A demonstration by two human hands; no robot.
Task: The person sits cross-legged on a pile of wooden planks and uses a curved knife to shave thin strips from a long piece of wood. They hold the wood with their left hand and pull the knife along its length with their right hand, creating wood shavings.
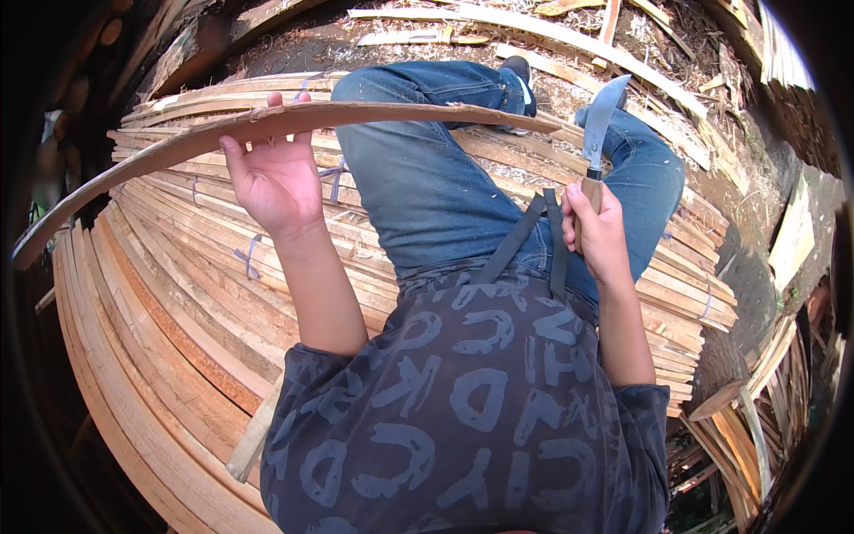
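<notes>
My left hand (277, 182) supports a long, thin wooden slat (382, 115) from below, its fingers around the slat and the thumb at its near side. The slat reaches from the far left across to my right knee, above my legs. In my right hand (598, 233) is a knife (605, 120) with a wooden handle and a broad, curved blade. Its blade points up and away from me, just beyond the slat's right end and apart from it. My fingers wrap round the handle.
I sit on bundles of wooden slats (191, 311) bound with purple ties (249, 256). My jeans-clad legs (400, 191) are bent in front. Wood shavings and long strips (543, 34) cover the ground beyond. A cut log (719, 400) and split wood lie at the right.
</notes>
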